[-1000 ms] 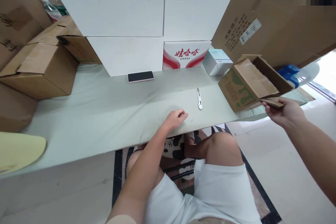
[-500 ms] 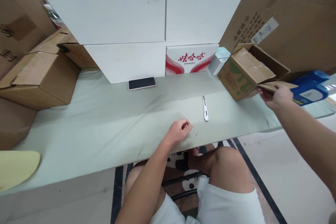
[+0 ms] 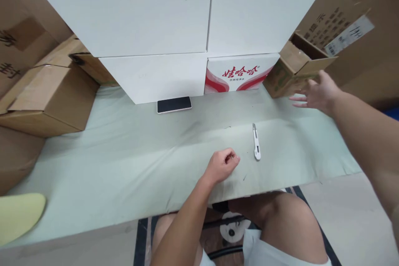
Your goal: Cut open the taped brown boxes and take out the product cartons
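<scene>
My right hand (image 3: 321,92) is open, its fingers spread, just in front of a small open cardboard box (image 3: 288,75) at the back right of the table. Whether a fingertip touches the box is hard to tell. The box has a green print on its side, and a flap stands out at its front. Curled into a loose fist, my left hand (image 3: 220,167) rests near the table's front edge, and nothing shows in it. A white utility knife (image 3: 256,143) lies to its right on the cloth, apart from both hands.
A phone (image 3: 174,105) lies before stacked white cartons (image 3: 156,75); one carton (image 3: 240,72) bears red lettering. Brown boxes (image 3: 62,95) stand at left, a large cardboard sheet (image 3: 368,62) at right. A pale yellow object (image 3: 20,216) sits at the front left of the cloth-covered table (image 3: 124,166).
My right hand has let go of the box's flap and opened. The box now sits further back, against the white cartons, hiding the small pale box. The view shifted; the blue bottle is almost out of sight.
</scene>
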`<state>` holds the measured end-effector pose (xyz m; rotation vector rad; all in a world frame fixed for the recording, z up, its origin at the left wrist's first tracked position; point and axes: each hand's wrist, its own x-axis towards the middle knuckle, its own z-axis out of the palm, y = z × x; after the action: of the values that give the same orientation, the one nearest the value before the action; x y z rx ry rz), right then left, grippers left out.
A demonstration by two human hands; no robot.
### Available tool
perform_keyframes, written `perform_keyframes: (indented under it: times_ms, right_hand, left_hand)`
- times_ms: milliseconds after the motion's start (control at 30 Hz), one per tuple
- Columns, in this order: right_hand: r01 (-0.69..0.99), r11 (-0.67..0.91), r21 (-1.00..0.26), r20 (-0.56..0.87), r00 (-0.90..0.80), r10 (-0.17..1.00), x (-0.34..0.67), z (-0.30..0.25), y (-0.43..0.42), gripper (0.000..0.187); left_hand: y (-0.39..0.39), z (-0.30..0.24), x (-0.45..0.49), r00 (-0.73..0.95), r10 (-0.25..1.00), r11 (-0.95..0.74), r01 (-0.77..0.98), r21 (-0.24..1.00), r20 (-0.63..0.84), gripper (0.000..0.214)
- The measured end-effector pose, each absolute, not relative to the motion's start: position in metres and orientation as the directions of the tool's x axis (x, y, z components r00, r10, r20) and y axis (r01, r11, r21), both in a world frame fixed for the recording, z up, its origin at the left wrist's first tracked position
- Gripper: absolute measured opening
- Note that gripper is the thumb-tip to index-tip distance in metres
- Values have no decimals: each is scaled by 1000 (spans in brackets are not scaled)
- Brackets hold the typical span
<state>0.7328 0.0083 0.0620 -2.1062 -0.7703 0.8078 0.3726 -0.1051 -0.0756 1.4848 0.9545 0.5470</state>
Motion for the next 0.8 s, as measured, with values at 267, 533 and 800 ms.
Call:
perform_keyframes:
  times_ms: [267,533,800]
  right_hand:
    - [260,-613,-746,-474,439,763,659,35,-3,20]
    - [665,-292,-687,-317,86,944,506,43,0,16]
    - [754,470,-458,-67,-557,828,247,27,30,33]
  left_hand:
    - [-113,-73,355,519,845,34,190,981,-130,28]
    - [-126,-66,315,385,916,64,141,988,-115,27]
    - [-132,-61,278,287,945,56,340,939,-160,20]
